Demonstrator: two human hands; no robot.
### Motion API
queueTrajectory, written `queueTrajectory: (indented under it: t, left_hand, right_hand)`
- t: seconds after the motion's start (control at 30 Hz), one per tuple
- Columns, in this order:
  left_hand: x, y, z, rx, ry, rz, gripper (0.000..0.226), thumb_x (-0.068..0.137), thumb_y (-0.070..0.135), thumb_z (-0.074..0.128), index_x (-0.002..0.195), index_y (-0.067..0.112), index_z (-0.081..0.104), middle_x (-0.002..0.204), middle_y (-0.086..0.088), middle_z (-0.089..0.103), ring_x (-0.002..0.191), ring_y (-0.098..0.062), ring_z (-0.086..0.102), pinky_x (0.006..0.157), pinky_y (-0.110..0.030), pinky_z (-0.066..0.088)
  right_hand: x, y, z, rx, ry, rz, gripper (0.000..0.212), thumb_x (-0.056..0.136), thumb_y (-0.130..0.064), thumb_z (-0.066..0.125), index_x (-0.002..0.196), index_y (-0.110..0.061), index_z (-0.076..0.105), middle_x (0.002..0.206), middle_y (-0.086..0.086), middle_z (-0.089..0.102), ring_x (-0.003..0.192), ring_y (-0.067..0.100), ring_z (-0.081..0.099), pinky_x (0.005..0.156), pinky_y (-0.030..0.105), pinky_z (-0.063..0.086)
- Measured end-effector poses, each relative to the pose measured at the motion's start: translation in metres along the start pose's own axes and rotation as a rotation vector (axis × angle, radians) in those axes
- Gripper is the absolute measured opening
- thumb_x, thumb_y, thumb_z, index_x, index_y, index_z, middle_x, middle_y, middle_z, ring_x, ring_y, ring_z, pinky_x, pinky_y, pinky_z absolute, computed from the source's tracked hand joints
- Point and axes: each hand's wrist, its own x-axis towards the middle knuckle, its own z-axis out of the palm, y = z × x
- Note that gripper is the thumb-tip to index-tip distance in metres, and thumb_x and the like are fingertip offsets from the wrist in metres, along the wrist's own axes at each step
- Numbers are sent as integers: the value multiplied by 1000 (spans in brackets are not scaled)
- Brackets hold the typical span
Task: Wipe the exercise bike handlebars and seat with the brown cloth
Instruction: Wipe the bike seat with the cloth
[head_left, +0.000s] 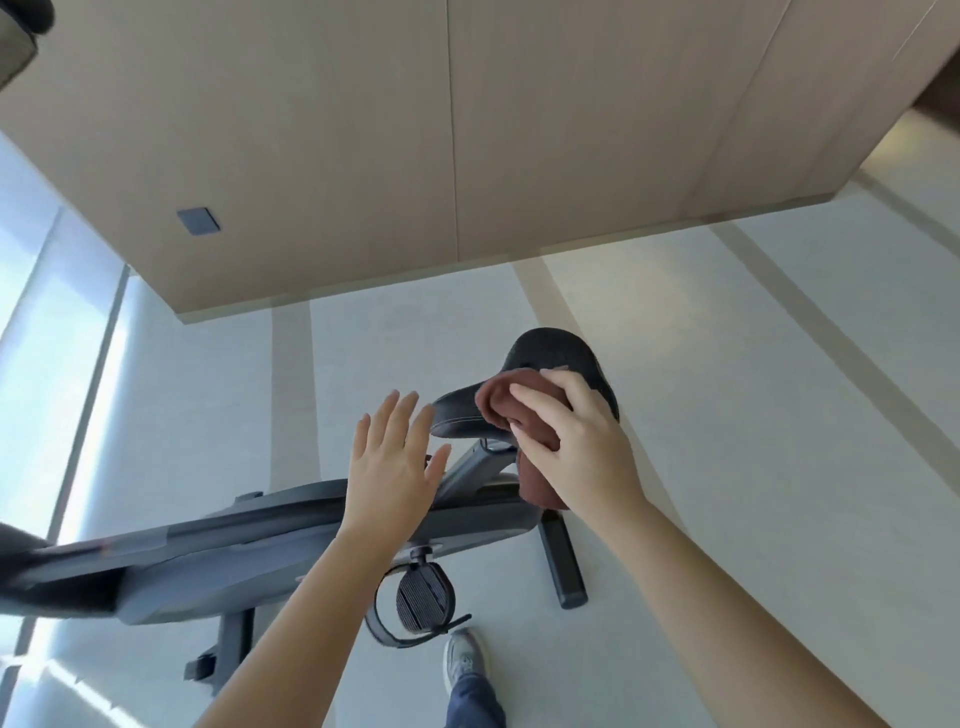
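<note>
Right hand: I am curling my right hand (576, 441) over the brown cloth (498, 405), fingers bent round the bunched fabric and pressing it onto the seat
Brown cloth: it is lying over the near side of the seat (550, 348), between the narrow nose and the broad back, with one end hanging down below my palm beside the seat post (470, 467)
Left hand: I am holding my left hand (395, 462) flat and wide open, fingers straight and spread, gripping nothing; its fingertips are hovering just beside the seat's nose, and I cannot tell whether they are touching it
Seat: black and padded, its broad back showing uncovered beyond my knuckles
Bike: the grey body of the exercise bike (260, 540) is stretching towards the left edge, where its front end is blurring too much for me to make out the handlebars; a ribbed pedal (423, 595) with a strap is hanging below my left forearm
Floor: the pale floor (727, 415) is running under the bike, crossed by wider beige bands
Wall: a beige panelled wall (363, 156) with thin seams is carrying a small grey square plate (197, 222)
Window: a window (41, 291) at the left is throwing bright light across the floor
Below: I am standing just beside the pedal, one grey shoe (465, 657) showing
</note>
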Motion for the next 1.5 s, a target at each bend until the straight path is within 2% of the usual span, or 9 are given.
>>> queueTrajectory:
  t: [0.13, 0.23, 0.43, 0.63, 0.83, 1.07, 1.2, 1.37, 1.5]
  left_hand:
    - [21, -21, 24, 0, -60, 13, 45, 69, 14, 78, 109, -1, 62, 114, -21, 63, 110, -42, 54, 86, -60, 42]
    - [29, -30, 42, -12, -97, 14, 46, 70, 18, 78, 109, 0, 62, 113, -19, 64, 110, -40, 55, 86, -60, 42]
    - [32, -39, 67, -58, -113, -10, 49, 69, 20, 79, 111, 1, 62, 111, -17, 65, 109, -39, 57, 86, -58, 44]
    - [29, -43, 74, -57, -62, -81, 43, 69, 28, 77, 102, 3, 66, 109, -15, 66, 109, -37, 57, 88, -56, 43]
    - [17, -42, 73, -41, -43, -152, 39, 68, 24, 79, 100, 5, 67, 108, -13, 67, 108, -35, 58, 89, -51, 44]
    - [-12, -53, 56, -13, -14, -323, 46, 65, 21, 82, 102, 0, 66, 110, -18, 66, 108, -39, 57, 89, -58, 41]
    - [-11, -45, 52, -40, -6, -333, 46, 68, 21, 79, 105, -1, 65, 113, -18, 64, 111, -40, 54, 91, -58, 39]
    - [4, -20, 55, -95, 0, -217, 46, 74, 25, 74, 112, 2, 62, 118, -15, 62, 114, -35, 54, 93, -55, 40]
    - [23, 10, 64, -132, -6, -69, 49, 70, 22, 78, 111, 0, 62, 118, -17, 62, 112, -33, 56, 89, -54, 45]
  right_hand:
    - [40, 13, 39, -113, -125, -39, 35, 79, -20, 70, 113, -21, 64, 123, 10, 57, 96, 36, 55, 64, 42, 54]
    - [48, 34, 60, -192, -287, -66, 36, 82, -23, 66, 118, -23, 61, 130, 7, 53, 105, 37, 50, 77, 45, 52]
    - [50, 43, 86, -181, -217, -148, 33, 79, -23, 70, 112, -21, 64, 121, 10, 59, 97, 38, 53, 82, 50, 52]
    - [72, 39, 95, -53, -347, -247, 31, 76, -18, 72, 106, -21, 67, 115, 8, 61, 90, 35, 55, 74, 46, 53]
    - [65, 65, 75, -40, -361, -350, 31, 77, -18, 72, 107, -22, 66, 116, 7, 60, 95, 33, 52, 81, 48, 51]
    - [86, 12, 113, -89, -629, -687, 24, 74, -19, 72, 98, -19, 69, 116, 11, 61, 90, 38, 55, 73, 48, 52]
    - [83, 46, 78, -25, -603, -586, 35, 69, -10, 77, 102, -21, 70, 117, 8, 62, 89, 36, 56, 81, 45, 52]
    - [58, 101, 26, -57, -477, -362, 37, 67, -9, 80, 100, -22, 70, 111, 5, 64, 89, 31, 55, 70, 47, 54]
    - [67, 89, 41, -66, -364, -247, 30, 73, -11, 76, 101, -18, 71, 113, 8, 64, 93, 37, 53, 81, 49, 50]
